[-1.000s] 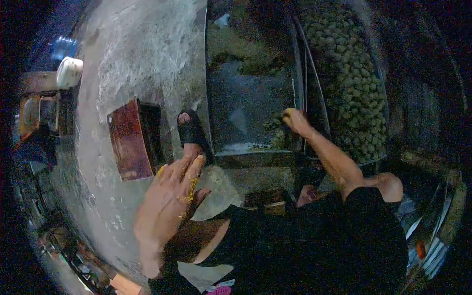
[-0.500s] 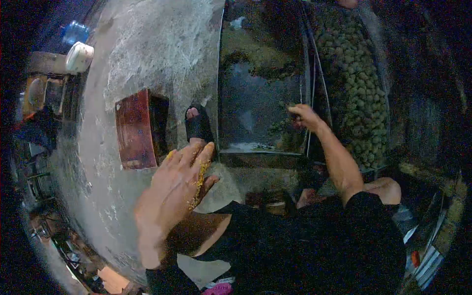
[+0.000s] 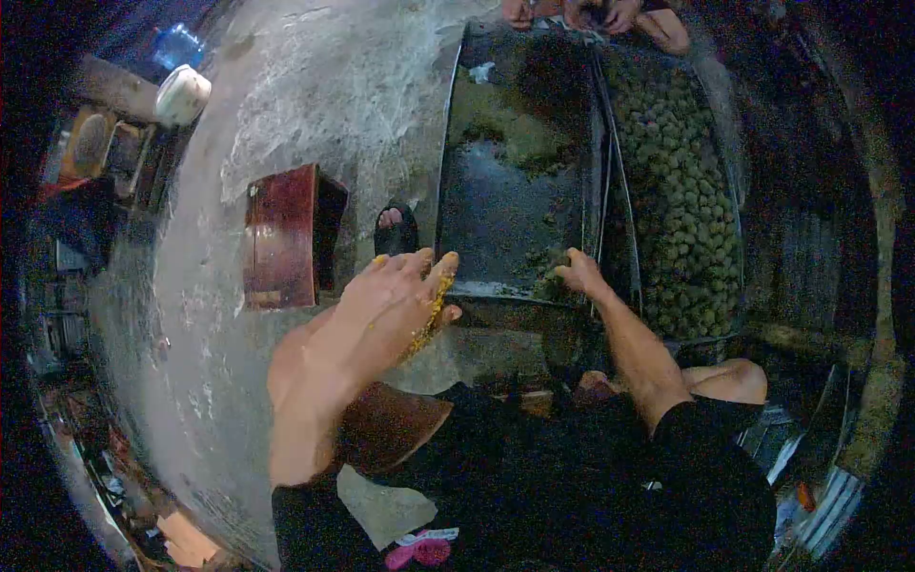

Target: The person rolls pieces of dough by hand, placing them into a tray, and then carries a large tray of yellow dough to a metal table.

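Observation:
My left hand [image 3: 386, 303] is raised over my lap, fingers stretched out and slightly bent, with yellow crumbs stuck along its thumb side and fingertips. It holds nothing. My right hand [image 3: 581, 276] is at the near right corner of a dark shallow tray [image 3: 496, 214], its fingers curled in beside a small heap of greenish crumbly material [image 3: 543, 265]. What lies between those fingers is too dark to make out. More of the crumbly material [image 3: 515, 133] is spread over the tray's far half, with a small pale scrap [image 3: 481, 72] near its far left.
Right of the tray stands a long container full of round greenish balls [image 3: 688, 210]. Another person's hands [image 3: 620, 14] are at the far end. A reddish-brown wooden stool [image 3: 281, 238] and my sandalled foot [image 3: 396, 229] are on the left. A pink item [image 3: 419, 550] lies below.
My right hand has come nearer, to the tray's close corner. My left hand has shifted right. The view has tilted, bringing another person's hands into sight at the far end.

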A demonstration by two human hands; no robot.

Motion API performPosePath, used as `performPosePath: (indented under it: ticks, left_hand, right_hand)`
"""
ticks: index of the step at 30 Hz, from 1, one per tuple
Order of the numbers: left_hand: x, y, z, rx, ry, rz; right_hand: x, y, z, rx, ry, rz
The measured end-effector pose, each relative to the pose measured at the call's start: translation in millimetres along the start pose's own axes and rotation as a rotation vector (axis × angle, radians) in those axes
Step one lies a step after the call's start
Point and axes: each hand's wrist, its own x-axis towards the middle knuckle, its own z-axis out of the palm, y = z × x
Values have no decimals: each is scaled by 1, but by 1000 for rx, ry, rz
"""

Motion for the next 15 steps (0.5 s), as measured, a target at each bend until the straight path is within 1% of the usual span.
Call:
performPosePath:
  ticks: [1, 3, 4, 6, 7, 9, 10, 12, 13, 15]
  left_hand:
    - [-2, -2, 3, 5, 20, 7]
    - [-4, -2, 2, 3, 33, -1]
    - [-5, -2, 2, 5, 34, 0]
    - [-7, -2, 2, -5, 36, -8]
    - [-8, -3, 2, -10, 29, -10]
    - [-12, -5, 2, -3, 54, -3]
    - [-13, -7, 1, 2, 73, 9]
    - [-16, -11, 7, 9, 111, 19]
    - [-17, -13, 10, 19, 146, 28]
    - [-17, -11, 4, -5, 129, 22]
  right_hand:
    - [-1, -7, -8, -8, -4, -11]
    - [-3, -24, -27, -130, -90, 80]
    - [-3, -20, -23, -138, -93, 74]
    - [-1, 1, -5, -14, -24, 65]
    - [-2, 0, -4, -17, -28, 60]
    - [-1, -3, -2, -154, -17, 5]
    - [0, -15, -8, -157, -20, 3]
    - [0, -44, -26, -217, -150, 241]
    - [2, -38, -23, -222, -151, 239]
    - [4, -12, -13, -308, -276, 37]
